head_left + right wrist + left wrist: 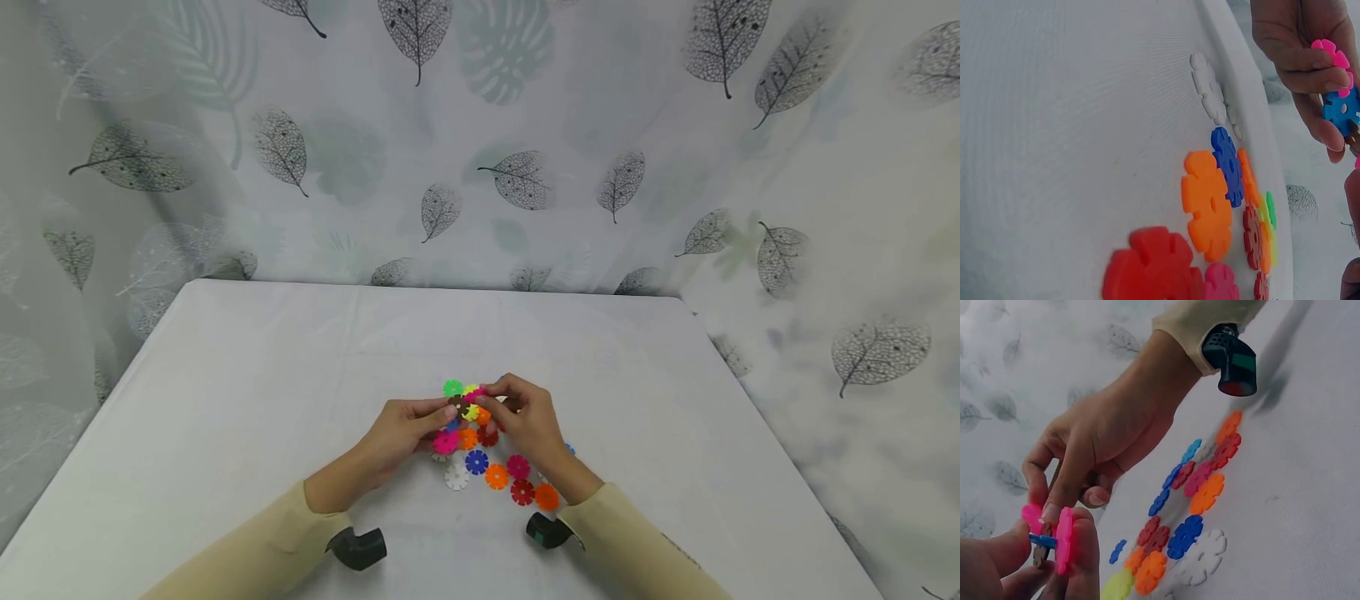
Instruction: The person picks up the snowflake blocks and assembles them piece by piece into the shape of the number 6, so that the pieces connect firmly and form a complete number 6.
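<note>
My left hand [397,437] grips a small cluster of interlocked plastic snowflake discs above the table. The cluster includes a pink disc [1064,540], a blue disc [1341,109] and a brown disc [459,406]. From the other side, my right hand [528,417] pinches the cluster's far part between thumb and forefinger, where another pink disc [1032,515] shows. Fingers cover parts of these joints. Below both hands, loose discs lie flat, among them a white disc [1202,557], a dark blue disc [477,462] and an orange disc [497,477].
More loose discs, such as a red disc [1154,265] and a green disc [453,388], spread across the middle of the white table [247,400]. A leaf-patterned curtain [570,108] hangs behind it. Each wrist carries a black camera [358,548].
</note>
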The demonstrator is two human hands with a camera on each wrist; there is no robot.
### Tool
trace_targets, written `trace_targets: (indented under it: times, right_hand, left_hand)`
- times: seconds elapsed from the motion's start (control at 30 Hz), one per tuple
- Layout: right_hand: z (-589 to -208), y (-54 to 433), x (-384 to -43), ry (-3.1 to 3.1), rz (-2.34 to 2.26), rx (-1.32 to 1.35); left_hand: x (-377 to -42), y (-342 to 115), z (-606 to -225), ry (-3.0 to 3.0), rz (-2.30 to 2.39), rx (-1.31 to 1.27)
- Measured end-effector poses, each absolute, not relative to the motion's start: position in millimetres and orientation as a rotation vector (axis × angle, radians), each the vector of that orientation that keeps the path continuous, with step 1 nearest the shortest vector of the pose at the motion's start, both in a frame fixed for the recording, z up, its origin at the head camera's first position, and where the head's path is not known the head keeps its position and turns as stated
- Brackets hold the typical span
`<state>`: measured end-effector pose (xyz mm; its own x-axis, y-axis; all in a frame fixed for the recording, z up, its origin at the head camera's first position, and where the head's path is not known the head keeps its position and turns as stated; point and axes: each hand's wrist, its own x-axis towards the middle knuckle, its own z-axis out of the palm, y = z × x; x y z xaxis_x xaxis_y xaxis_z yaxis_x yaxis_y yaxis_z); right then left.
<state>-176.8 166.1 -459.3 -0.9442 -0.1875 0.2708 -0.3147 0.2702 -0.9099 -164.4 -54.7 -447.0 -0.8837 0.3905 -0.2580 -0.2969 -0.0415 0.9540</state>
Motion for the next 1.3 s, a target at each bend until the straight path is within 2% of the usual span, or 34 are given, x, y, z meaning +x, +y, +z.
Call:
trace_targets:
  times: [0.47, 0.73, 0.87, 1.1, 1.3]
  right_hand:
    - [-457.1, 168.1, -180.6, -2.522, 1.67, 0.558]
    - [-426.7, 163.3, -168.9, -2.517, 1.671, 0.631]
    - [-423.9, 162.7, -167.9, -2.532, 1.611, 0.65]
    - [-427.0, 164.0, -172.0, -2.581, 1.618, 0.695]
    - [-454.2, 168.6, -183.0, -2.525, 1.695, 0.591]
  left_hand:
    - [-165.0, -58.2, -447.8, 1.813, 1.925, 0.087]
    - [-164.2, -58.0, -449.0, 1.785, 1.929, 0.071]
    - [-163.4, -58.0, -449.7, 1.764, 1.939, 0.093]
    - [-161.8, -58.3, -451.5, 1.784, 1.913, 0.113]
    - [-165.8, -58.4, -449.8, 1.79, 1.902, 0.11]
